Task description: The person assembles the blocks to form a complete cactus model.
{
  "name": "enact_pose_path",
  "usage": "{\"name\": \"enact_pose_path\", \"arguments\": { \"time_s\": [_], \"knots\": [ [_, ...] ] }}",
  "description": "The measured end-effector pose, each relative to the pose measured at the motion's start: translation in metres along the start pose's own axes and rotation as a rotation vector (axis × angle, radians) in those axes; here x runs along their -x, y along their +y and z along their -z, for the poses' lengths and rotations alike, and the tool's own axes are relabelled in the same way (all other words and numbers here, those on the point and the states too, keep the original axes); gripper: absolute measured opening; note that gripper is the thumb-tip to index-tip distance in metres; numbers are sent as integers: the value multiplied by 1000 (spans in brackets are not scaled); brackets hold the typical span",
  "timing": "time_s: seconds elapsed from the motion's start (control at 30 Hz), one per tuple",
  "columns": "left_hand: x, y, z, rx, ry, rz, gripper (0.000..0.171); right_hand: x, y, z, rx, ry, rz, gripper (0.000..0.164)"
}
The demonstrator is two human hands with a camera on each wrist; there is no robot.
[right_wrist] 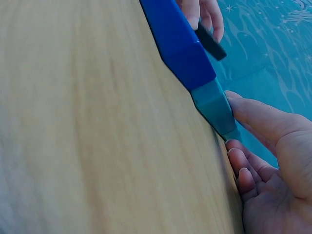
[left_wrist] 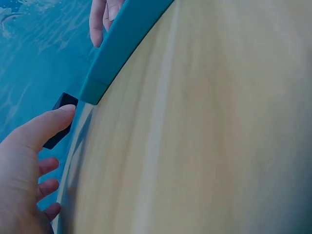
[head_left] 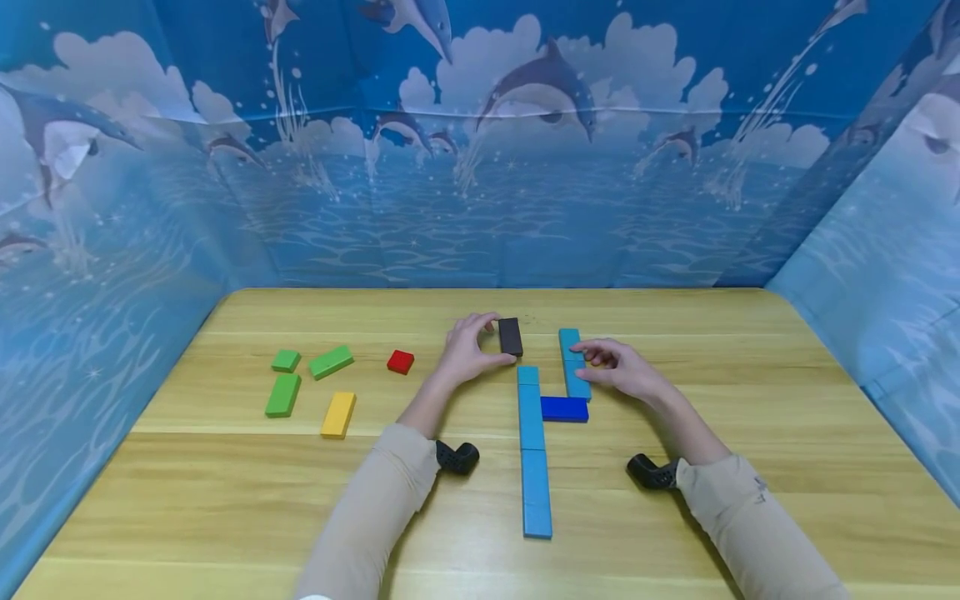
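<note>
My left hand (head_left: 467,348) pinches a black block (head_left: 510,337) end to end between thumb and forefinger, beyond the top of a long row of light blue blocks (head_left: 535,475). The thumb lies over the same black block (left_wrist: 61,131) in the left wrist view. To the right, my right hand (head_left: 617,367) has loosely bent fingers beside two light blue blocks (head_left: 576,379) lined up end to end. Its thumb is right at their edge, with the forefinger overlapping them in the head view. A dark blue block (head_left: 564,409) lies crosswise between the two light blue rows.
On the left of the wooden table (head_left: 225,500) lie several green blocks (head_left: 282,395), a yellow block (head_left: 338,415) and a small red block (head_left: 401,362). A dolphin-printed cloth (head_left: 420,225) encloses the back and sides. Black wrist devices (head_left: 457,458) sit at both cuffs.
</note>
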State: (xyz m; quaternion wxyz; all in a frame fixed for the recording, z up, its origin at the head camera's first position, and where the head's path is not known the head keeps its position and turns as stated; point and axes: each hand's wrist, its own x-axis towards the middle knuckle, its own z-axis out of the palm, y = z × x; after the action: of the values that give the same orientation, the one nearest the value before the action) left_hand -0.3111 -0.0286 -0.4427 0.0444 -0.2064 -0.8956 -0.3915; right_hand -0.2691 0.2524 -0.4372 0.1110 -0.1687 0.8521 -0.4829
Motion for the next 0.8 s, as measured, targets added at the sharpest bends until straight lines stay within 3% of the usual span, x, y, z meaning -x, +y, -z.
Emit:
{"name": "enact_pose_path", "arguments": {
  "time_s": [0.5,0.8],
  "knots": [
    [-9,6,-13,-168,-89,28,74,0,2,1,12,23,13,44],
    [-8,5,-13,-190,-113,34,72,-3,4,0,-22,9,31,43]
  ]
}}
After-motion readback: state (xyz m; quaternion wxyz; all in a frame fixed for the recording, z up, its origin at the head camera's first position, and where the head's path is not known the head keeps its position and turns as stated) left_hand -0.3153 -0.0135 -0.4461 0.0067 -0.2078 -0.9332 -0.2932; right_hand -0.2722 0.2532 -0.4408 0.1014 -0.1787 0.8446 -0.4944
